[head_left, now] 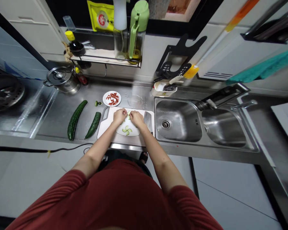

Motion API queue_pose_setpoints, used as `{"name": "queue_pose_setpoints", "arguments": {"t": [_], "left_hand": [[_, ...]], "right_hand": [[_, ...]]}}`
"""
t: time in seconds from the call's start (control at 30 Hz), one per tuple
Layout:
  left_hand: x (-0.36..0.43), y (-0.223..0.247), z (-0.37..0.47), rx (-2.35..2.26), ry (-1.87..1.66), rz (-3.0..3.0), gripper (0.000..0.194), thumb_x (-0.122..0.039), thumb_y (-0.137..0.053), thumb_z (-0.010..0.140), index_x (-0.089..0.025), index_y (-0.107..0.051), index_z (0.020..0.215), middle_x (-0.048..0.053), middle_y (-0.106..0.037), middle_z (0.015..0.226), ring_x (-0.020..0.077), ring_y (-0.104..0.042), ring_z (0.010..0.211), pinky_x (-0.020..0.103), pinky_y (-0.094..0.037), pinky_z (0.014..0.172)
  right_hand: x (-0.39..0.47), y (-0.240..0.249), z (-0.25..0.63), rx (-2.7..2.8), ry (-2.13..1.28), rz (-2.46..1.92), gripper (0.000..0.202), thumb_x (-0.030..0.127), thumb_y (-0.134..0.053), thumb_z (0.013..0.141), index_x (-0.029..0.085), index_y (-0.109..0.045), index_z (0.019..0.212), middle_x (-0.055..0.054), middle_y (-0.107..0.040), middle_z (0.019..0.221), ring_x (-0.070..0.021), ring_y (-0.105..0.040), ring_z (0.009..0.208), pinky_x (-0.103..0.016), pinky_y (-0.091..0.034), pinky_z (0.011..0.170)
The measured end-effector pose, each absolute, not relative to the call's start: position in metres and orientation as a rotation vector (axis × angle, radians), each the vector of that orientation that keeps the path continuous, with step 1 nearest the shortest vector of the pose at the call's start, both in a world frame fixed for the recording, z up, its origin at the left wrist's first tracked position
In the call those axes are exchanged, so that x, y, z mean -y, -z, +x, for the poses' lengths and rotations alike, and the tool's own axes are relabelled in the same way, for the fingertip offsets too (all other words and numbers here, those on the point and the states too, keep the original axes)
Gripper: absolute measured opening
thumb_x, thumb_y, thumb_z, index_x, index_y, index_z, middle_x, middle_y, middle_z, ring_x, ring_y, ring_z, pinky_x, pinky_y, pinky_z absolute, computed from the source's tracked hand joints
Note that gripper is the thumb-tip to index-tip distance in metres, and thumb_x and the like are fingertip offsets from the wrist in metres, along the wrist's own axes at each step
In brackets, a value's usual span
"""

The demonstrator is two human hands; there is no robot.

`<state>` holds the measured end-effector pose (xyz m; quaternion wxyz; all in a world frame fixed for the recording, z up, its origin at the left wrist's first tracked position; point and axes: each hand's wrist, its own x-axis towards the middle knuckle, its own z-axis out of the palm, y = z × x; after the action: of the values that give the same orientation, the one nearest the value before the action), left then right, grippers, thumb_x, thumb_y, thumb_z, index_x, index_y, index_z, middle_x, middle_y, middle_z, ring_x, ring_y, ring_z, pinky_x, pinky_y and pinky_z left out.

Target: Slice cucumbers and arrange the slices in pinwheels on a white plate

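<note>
At the frame's centre the board (110, 122) bears the plate (134, 130), above whose low-centre slices (127, 130) the left hand (136, 118) and right hand (120, 115) nearly meet, fingertips close together at more slices, their grip impossible to tell.

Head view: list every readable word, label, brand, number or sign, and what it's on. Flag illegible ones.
No text reads with certainty.
Yellow pouch: white mark in a red circle, too blurred to quote.
White utensil holder: small mark on its front, too small.
Paper sheet at right: faint marks, unreadable.
Red bottle with yellow cap: no legible label.
</note>
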<state>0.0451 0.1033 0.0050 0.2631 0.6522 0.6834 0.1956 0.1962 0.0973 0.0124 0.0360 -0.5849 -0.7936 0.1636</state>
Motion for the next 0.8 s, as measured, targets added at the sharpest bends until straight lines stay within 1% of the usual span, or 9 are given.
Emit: {"name": "queue_pose_setpoints", "arguments": {"t": [0.13, 0.33, 0.5, 0.8], "left_hand": [[-0.108, -0.004, 0.05, -1.872, -0.449, 1.795, 0.012, -0.028, -0.061, 0.077, -0.025, -0.067, 0.087, 0.001, -0.071, 0.089, 0.019, -0.061, 0.088, 0.03, -0.04, 0.081], [-0.112, -0.003, 0.055, -1.868, -0.421, 1.835, 0.01, -0.028, -0.063, 0.077, -0.024, -0.067, 0.085, 0.004, -0.07, 0.088, 0.0228, -0.061, 0.091, 0.034, -0.037, 0.084], [-0.112, -0.002, 0.058, -1.892, -0.386, 1.839, 0.01, -0.027, -0.063, 0.077, -0.025, -0.068, 0.085, 0.005, -0.07, 0.091, 0.0231, -0.059, 0.095, 0.034, -0.036, 0.087], [-0.112, 0.002, 0.058, -1.908, -0.358, 1.884, 0.011, -0.027, -0.06, 0.078, -0.023, -0.067, 0.085, 0.005, -0.069, 0.092, 0.0238, -0.059, 0.095, 0.036, -0.035, 0.087]], "right_hand": [[-0.099, -0.012, 0.193, 2.462, -0.502, -1.82, 0.028, 0.026, -0.037, 0.097, 0.019, -0.062, 0.109, -0.011, -0.064, 0.11, -0.0225, -0.055, 0.102, -0.03, -0.041, 0.082], [-0.1, -0.013, 0.193, 2.477, -0.496, -1.831, 0.029, 0.027, -0.037, 0.098, 0.02, -0.062, 0.11, -0.012, -0.063, 0.11, -0.0232, -0.055, 0.103, -0.031, -0.042, 0.083], [-0.101, -0.012, 0.193, 2.482, -0.502, -1.827, 0.029, 0.025, -0.037, 0.097, 0.02, -0.062, 0.112, -0.013, -0.063, 0.111, -0.0237, -0.055, 0.104, -0.032, -0.043, 0.084], [-0.102, -0.007, 0.194, 2.456, -0.507, -1.827, 0.027, 0.024, -0.039, 0.096, 0.019, -0.062, 0.109, -0.012, -0.063, 0.111, -0.0223, -0.055, 0.102, -0.03, -0.041, 0.083]]}}
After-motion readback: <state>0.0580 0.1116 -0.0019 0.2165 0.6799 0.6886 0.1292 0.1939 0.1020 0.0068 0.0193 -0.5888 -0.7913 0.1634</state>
